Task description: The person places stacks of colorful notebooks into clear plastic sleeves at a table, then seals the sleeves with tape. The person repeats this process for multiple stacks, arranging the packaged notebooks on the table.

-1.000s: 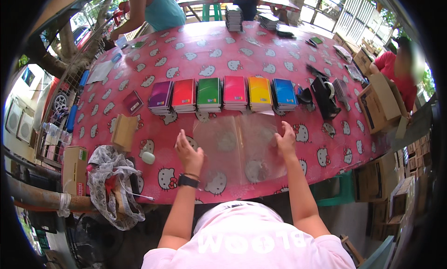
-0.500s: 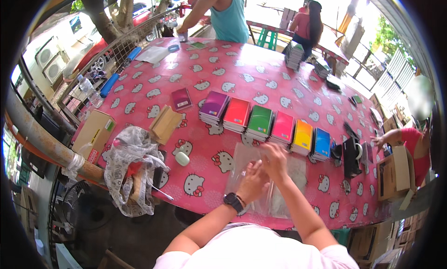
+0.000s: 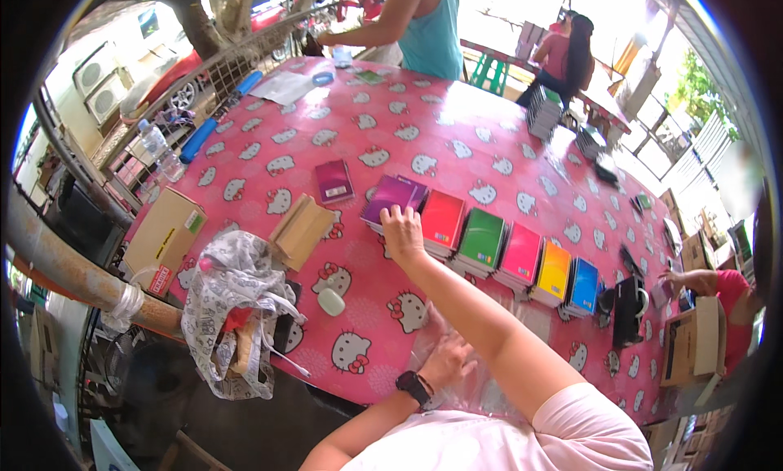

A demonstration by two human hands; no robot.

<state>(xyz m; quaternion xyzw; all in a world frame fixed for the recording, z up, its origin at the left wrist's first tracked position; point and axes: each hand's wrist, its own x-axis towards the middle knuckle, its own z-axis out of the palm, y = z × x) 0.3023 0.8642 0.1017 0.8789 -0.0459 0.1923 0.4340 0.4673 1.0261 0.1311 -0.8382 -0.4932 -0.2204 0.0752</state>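
A row of notebook stacks runs across the table: purple point(image 3: 397, 192), red point(image 3: 441, 216), green point(image 3: 481, 238), pink point(image 3: 519, 252), yellow point(image 3: 552, 269) and blue point(image 3: 582, 287). At the left end, my right hand point(image 3: 403, 233) has its fingers closed on the near edge of the top purple notebook, which sits askew on its stack. Close to my body, my left hand point(image 3: 445, 365), with a dark watch on the wrist, lies with fingers apart on clear plastic sleeves point(image 3: 481, 381). My right forearm hides part of the sleeves.
Left of the row lie a single purple notebook point(image 3: 333, 181), a brown cardboard piece point(image 3: 301, 232), a pale green case point(image 3: 331, 302) and a patterned plastic bag point(image 3: 232, 308). A black box point(image 3: 628, 312) stands at the right. Other people are around the table.
My right hand has left the plastic sleeves and reached forward and left to the purple stack, turning the top notebook askew. My left hand stays at the sleeves. The view has shifted.
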